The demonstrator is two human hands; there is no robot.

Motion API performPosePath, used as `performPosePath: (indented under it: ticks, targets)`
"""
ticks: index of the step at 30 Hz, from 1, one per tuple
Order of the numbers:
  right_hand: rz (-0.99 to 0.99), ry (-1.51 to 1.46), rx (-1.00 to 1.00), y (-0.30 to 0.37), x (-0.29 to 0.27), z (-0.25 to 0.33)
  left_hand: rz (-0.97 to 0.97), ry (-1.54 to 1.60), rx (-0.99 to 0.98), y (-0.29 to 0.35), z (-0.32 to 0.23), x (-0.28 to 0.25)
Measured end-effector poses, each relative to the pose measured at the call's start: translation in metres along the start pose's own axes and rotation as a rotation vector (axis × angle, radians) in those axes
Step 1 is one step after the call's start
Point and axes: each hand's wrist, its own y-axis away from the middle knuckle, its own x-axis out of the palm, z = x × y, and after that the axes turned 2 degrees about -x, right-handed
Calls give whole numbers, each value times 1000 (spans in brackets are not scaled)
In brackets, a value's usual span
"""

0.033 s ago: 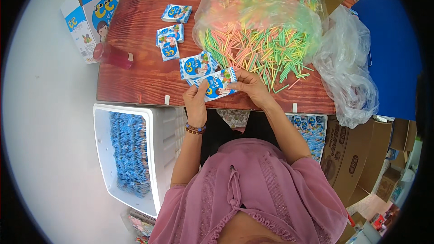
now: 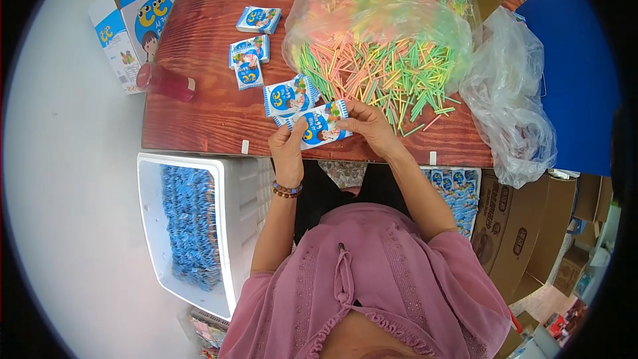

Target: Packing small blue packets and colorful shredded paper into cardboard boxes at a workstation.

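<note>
While the left hand (image 2: 288, 153) and right hand (image 2: 374, 131) both pinch one blue-and-white packet (image 2: 320, 135) over the near edge of the worktop (image 2: 206, 119), its underside is hidden. Cloudy film of the clear bag (image 2: 379, 21) blurs the upper coloured sticks (image 2: 372, 70); the bag's top is cut off.

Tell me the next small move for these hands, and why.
If the blue-and-white packet is open, which I cannot tell, the right hand should probably let go and take some coloured sticks: the left hand also pinches the packet, at its left side, and loose sticks lie just beyond the right hand.
</note>
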Motion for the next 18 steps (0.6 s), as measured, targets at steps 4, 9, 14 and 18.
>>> performPosePath:
  ticks: [4,9,14,18]
  targets:
    - [0,175,-73,-4,-5,0,18,-45,18,6,-5,8]
    - [8,191,-66,-2,-4,-2,10,-40,15,11,-8,12]
    - [-42,243,-67,-1,0,-7,-23,-98,47,14,1,2]
    - [-48,371,-53,-1,-5,-11,-75,52,5,13,4,2]
